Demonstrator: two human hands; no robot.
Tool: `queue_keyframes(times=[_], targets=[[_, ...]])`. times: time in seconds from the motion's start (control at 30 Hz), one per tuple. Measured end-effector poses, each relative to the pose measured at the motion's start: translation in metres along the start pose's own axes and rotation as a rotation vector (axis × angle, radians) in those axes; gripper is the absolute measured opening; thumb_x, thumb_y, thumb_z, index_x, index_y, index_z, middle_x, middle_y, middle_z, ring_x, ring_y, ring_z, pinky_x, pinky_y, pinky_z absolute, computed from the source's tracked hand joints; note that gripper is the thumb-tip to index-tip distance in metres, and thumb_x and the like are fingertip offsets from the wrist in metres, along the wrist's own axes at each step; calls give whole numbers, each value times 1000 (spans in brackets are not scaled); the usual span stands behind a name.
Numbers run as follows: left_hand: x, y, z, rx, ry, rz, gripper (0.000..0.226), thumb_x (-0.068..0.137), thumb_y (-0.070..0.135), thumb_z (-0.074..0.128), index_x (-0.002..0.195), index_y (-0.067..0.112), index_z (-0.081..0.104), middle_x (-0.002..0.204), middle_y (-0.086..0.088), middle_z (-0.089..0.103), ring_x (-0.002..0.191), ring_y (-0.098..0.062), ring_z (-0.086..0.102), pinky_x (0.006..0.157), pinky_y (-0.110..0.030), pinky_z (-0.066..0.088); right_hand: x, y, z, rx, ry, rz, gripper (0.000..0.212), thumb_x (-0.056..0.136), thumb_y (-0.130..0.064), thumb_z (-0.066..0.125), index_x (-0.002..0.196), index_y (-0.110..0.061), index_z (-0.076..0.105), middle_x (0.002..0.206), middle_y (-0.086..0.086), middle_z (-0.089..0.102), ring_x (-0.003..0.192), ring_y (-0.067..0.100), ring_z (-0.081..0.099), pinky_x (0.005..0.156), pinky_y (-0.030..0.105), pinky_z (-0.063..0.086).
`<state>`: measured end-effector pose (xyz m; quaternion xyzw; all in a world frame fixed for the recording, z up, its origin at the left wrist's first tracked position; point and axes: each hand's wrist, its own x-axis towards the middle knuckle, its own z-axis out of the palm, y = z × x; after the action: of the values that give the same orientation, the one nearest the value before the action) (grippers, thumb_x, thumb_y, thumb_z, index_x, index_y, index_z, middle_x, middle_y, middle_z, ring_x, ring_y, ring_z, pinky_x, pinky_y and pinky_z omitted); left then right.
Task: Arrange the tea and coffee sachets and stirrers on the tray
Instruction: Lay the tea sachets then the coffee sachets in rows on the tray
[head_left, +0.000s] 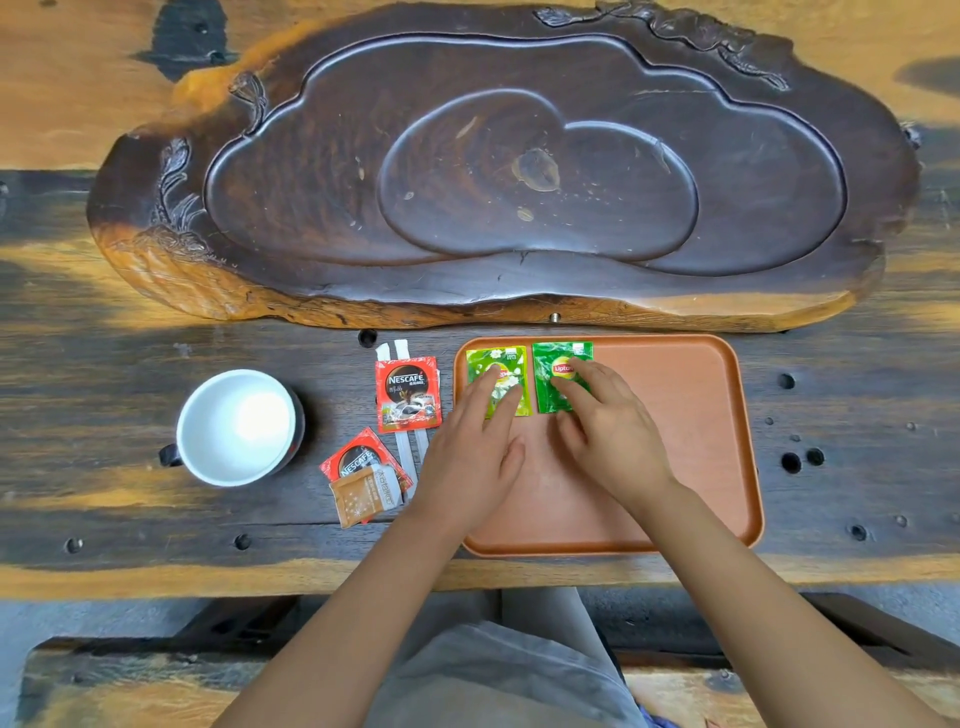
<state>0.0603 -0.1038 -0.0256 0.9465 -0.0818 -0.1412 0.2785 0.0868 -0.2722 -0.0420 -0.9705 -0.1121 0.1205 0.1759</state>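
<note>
An orange-brown tray (691, 436) lies on the wooden table. In its far left corner two green tea sachets lie side by side: a light green one (493, 361) and a darker green Lipton one (556, 356). My left hand (475, 447) rests flat with its fingertips on the light green sachet. My right hand (605, 431) presses its fingertips on the Lipton sachet. Left of the tray lie a red Nescafe sachet (408, 395), a second red Nescafe sachet (358, 454), a brown sachet (363, 499) and two white wrapped stirrers (395, 349) partly under the sachets.
A white mug (236, 426) stands at the left of the sachets. A large dark carved wooden tea board (498, 171) fills the far side of the table. The table's near edge runs just below the tray; my lap is beneath it.
</note>
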Motion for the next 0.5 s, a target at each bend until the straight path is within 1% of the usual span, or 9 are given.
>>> queue_keyframes(times=[0.03, 0.1, 0.17, 0.2, 0.27, 0.33, 0.4, 0.5], targets=[[-7, -2, -6, -49, 70, -13, 45, 90, 23, 47, 134, 16, 41, 148, -6, 31, 136, -18, 26, 102, -29, 29, 0, -4, -2, 10, 37, 7, 47, 80, -28, 36, 111, -7, 64, 124, 17, 60, 116, 35, 54, 93, 44, 49], [-27, -14, -16, -123, 222, -101, 39, 89, 25, 45, 127, 15, 48, 140, -4, 43, 129, -12, 34, 100, -20, 26, 1, -14, -3, 24, 96, -10, 43, 79, -25, 39, 108, -8, 65, 119, 15, 62, 111, 33, 57, 89, 41, 50], [-49, -34, -23, -139, 319, -226, 38, 87, 25, 43, 122, 14, 52, 132, -3, 51, 122, -11, 39, 100, -18, 28, 4, -29, 0, 37, 123, -70, 39, 78, -20, 44, 107, -8, 66, 116, 14, 64, 107, 33, 59, 85, 39, 51], [-60, -43, -25, -122, 326, -281, 37, 87, 23, 44, 121, 13, 52, 129, -4, 52, 120, -12, 40, 100, -20, 30, 6, -38, 4, 35, 124, -108, 36, 76, -17, 49, 107, -8, 67, 115, 14, 65, 106, 33, 60, 84, 39, 52], [-73, -58, -24, -44, 290, -362, 37, 87, 19, 48, 123, 11, 51, 130, -6, 52, 120, -15, 41, 101, -25, 31, 11, -57, 13, 23, 110, -196, 34, 70, -9, 63, 104, -6, 67, 113, 15, 66, 106, 33, 61, 85, 41, 52], [-76, -67, -20, 77, 226, -386, 40, 88, 15, 51, 127, 5, 48, 132, -14, 52, 123, -25, 44, 101, -33, 35, 16, -76, 23, 4, 98, -287, 36, 66, -6, 72, 102, -7, 67, 111, 13, 67, 105, 32, 61, 88, 41, 51], [-73, -73, -17, 173, 159, -398, 45, 85, 13, 55, 128, 1, 45, 130, -20, 53, 121, -33, 48, 99, -42, 40, 22, -92, 33, -34, 69, -346, 42, 62, -6, 76, 103, -8, 67, 113, 13, 67, 108, 31, 61, 93, 42, 47], [-69, -77, -16, 220, 110, -459, 53, 78, 9, 63, 126, -1, 46, 120, -21, 58, 109, -36, 55, 90, -47, 47, 31, -107, 44, -72, 45, -372, 48, 55, -7, 80, 102, -8, 69, 111, 14, 68, 105, 31, 63, 93, 45, 48]])
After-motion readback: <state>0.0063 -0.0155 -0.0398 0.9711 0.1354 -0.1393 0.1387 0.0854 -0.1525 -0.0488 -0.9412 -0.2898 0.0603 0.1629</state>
